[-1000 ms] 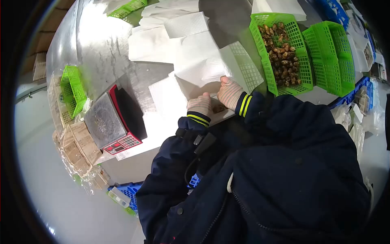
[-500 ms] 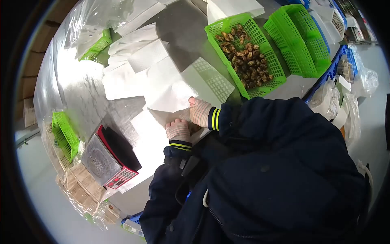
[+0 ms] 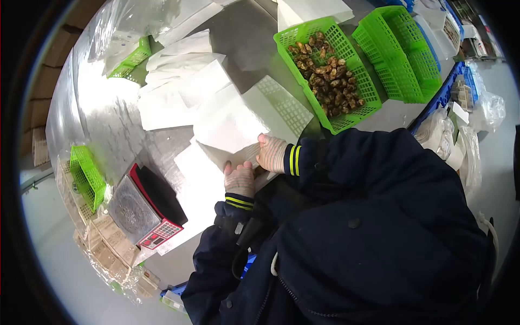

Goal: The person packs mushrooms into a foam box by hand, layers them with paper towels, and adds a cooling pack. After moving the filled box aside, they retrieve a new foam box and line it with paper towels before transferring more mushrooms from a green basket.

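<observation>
My left hand (image 3: 239,180) is closed at the near edge of a white paper sheet (image 3: 227,124), its thumb and fingertips pointing away from me. Just right of it, my right hand (image 3: 272,154) is also closed on the paper, with the thumb uppermost. Between and below the hands a little brown shows, mostly hidden. Beneath the sheet's right part a basket's grid pattern shows through. Beyond my right hand stands a green plastic basket (image 3: 367,93) holding many brown, knobbly pieces (image 3: 330,76) that resemble small shellfish.
Loose white papers (image 3: 168,105) lie on the metal table (image 3: 238,49). A red scale (image 3: 142,208) is at the left, beside another green basket (image 3: 89,176). Stacked green baskets (image 3: 398,54) stand at the far right. Clear plastic wrap (image 3: 132,27) covers things at the upper left.
Both hands have shifted slightly to the right and stay at the paper's near edge. The left hand's fingers have changed position, with the thumb now raised.
</observation>
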